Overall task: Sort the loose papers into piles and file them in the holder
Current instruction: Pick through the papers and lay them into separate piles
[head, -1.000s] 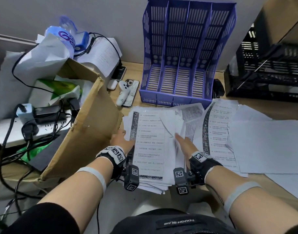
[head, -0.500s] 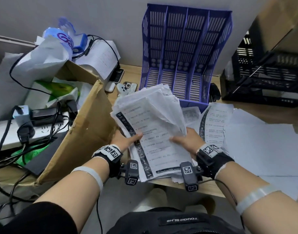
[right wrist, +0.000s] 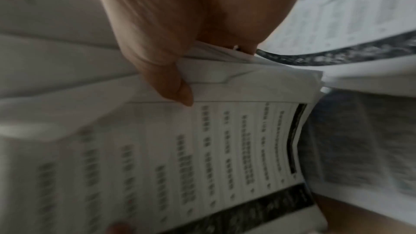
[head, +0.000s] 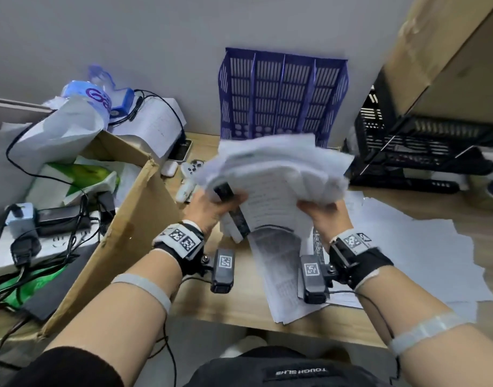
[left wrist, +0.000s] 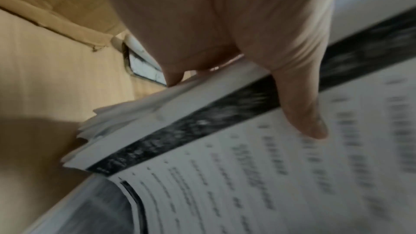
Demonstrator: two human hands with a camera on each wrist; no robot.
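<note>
Both hands on one stack of papers [head: 270, 174], lifted off the desk [head: 239, 303] in the middle of the head view. Our left hand [head: 212, 206] clamps the stack's left edge — thumb [left wrist: 301, 113] lies on top across the dark printed band, fingers tucked underneath. Our right hand [head: 323, 216] does the same on the right edge: thumb [right wrist: 171, 84] on the top sheet, fingers below. So both grips are narrow pinches, full of paper, nothing free.

Our read on the two-sided hold: the stack is thick and ragged, edges don't line up, top sheets fan and droop at the far side. One hand would likely let it splay; a pinch on each edge keeps it together and lets us square it.

The stack hangs just in front of the purple holder [head: 281, 93], upper centre of the frame, against the wall. Its slots that we can see hold no paper; the stack hides the lower part. Likely we're carrying this pile toward a slot — nothing filed yet.

More loose sheets [head: 407, 247] lie on the desk at centre and right, under and beside our wrists, not yet piled. A cardboard box [head: 122, 219] stands at left, close to the left wrist. A black crate [head: 421, 152] sits at right.

Motion blur on the stack, so print is unreadable.
</note>
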